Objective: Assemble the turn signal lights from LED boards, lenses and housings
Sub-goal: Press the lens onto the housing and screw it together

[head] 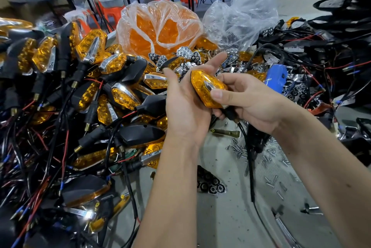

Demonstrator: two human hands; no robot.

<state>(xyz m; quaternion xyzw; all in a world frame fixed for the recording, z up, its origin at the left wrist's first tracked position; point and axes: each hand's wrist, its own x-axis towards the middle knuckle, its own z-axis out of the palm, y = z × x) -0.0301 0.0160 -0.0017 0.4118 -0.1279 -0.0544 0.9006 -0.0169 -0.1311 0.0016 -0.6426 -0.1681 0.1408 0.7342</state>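
Note:
An amber turn signal light with a chrome strip on its lens sits between my two hands above the middle of the table. My right hand grips it, thumb pressed on the lens and fingers curled around its black stem. My left hand is open, palm up, against the light's left side with its fingers straight. A black cable hangs down from the light's stem. Behind my hands lies a heap of chrome reflectors and loose amber lenses.
A big pile of finished amber lights with wires fills the left side. At the back stand a plastic bag of amber lenses and a clear bag. A blue electric screwdriver, loose screws and black housings with wires lie on the right.

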